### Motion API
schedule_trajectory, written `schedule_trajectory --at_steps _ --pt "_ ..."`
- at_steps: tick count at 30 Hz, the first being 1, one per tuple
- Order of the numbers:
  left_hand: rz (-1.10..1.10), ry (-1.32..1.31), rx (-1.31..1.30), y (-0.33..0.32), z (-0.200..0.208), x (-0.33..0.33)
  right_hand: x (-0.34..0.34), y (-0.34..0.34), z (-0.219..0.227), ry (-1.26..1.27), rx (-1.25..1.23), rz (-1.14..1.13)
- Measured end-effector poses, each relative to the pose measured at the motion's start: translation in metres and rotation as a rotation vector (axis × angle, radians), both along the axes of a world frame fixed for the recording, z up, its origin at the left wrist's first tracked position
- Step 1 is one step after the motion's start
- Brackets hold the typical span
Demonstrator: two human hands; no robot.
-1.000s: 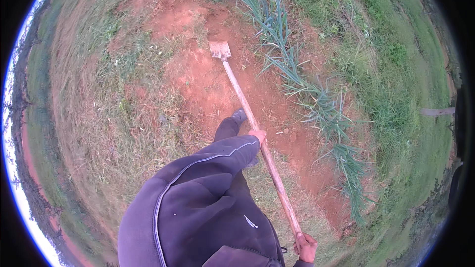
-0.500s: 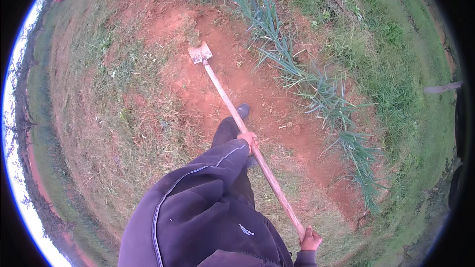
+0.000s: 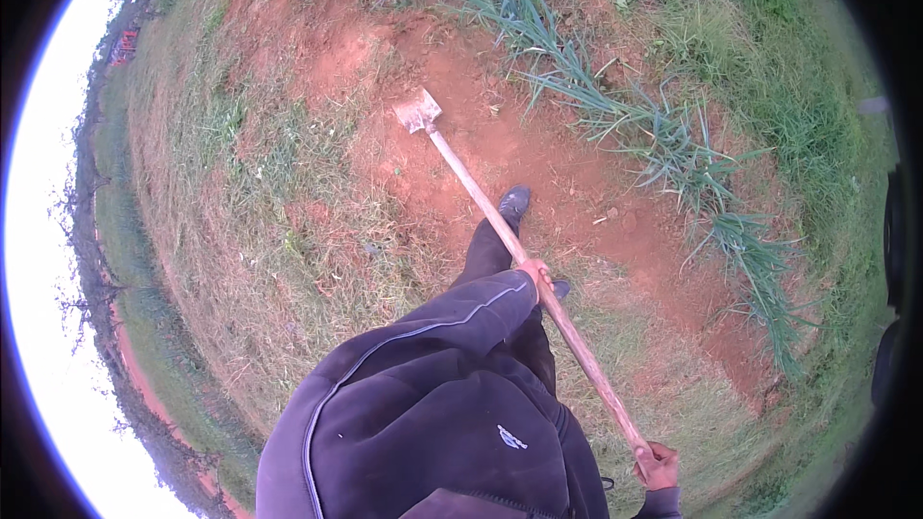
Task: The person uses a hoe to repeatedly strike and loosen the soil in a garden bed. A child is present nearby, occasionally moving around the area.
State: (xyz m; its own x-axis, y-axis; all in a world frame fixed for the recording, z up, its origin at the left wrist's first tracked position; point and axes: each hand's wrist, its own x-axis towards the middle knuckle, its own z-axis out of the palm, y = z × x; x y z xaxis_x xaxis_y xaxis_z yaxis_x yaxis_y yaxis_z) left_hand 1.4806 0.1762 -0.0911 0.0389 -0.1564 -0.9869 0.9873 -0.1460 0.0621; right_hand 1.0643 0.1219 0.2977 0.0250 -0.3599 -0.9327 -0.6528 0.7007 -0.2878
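A long-handled hoe [image 3: 490, 207] slants across the middle of the view, its wooden shaft running from upper left to lower right. The pale metal blade [image 3: 418, 111] is at or just over the red soil; whether it touches cannot be told. My left hand [image 3: 538, 279] wraps round the shaft near its middle, in front of my body. Close to the shaft's rear end, at the lower right, my right hand [image 3: 658, 466] is closed on it. Red bare soil [image 3: 461, 96] surrounds the blade, with cut grass beside it.
A row of long-leaved green plants [image 3: 577, 86] runs along the right of the soil strip. My dark shoe [image 3: 514, 204] stands on the soil beside the shaft. Dry cut grass [image 3: 288, 231] covers the ground at left, and taller grass [image 3: 817, 135] grows at far right.
In the view, the hoe, both hands and my body sit farther right, along with the ground. Relative to nearby soil, the blade has shifted slightly. Both hands keep their grip.
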Motion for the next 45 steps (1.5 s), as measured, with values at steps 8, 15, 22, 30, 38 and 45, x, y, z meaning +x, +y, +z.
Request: schedule_trajectory --at_steps 8,15,22,30,38,45 --pt "0.065 -0.228 0.097 0.012 -0.019 0.210 0.173 0.047 -0.129 -0.097 -0.180 0.275" --pt "-0.334 -0.388 0.133 0.031 -0.064 0.239 0.229 0.044 -0.133 -0.123 -0.340 0.382" --pt "-0.195 -0.211 0.248 0.061 -0.070 0.204 0.214 0.079 -0.139 -0.047 -0.264 0.499" --pt "-0.278 -0.266 0.256 0.019 -0.040 0.257 0.271 0.066 -0.148 -0.008 -0.275 0.467" --pt "-0.105 -0.223 0.123 0.009 -0.090 0.430 0.400 0.020 -0.210 -0.155 -0.549 0.642" --pt "0.172 -0.277 -0.033 -0.020 -0.017 0.446 0.433 -0.042 -0.165 -0.119 -0.783 0.891"
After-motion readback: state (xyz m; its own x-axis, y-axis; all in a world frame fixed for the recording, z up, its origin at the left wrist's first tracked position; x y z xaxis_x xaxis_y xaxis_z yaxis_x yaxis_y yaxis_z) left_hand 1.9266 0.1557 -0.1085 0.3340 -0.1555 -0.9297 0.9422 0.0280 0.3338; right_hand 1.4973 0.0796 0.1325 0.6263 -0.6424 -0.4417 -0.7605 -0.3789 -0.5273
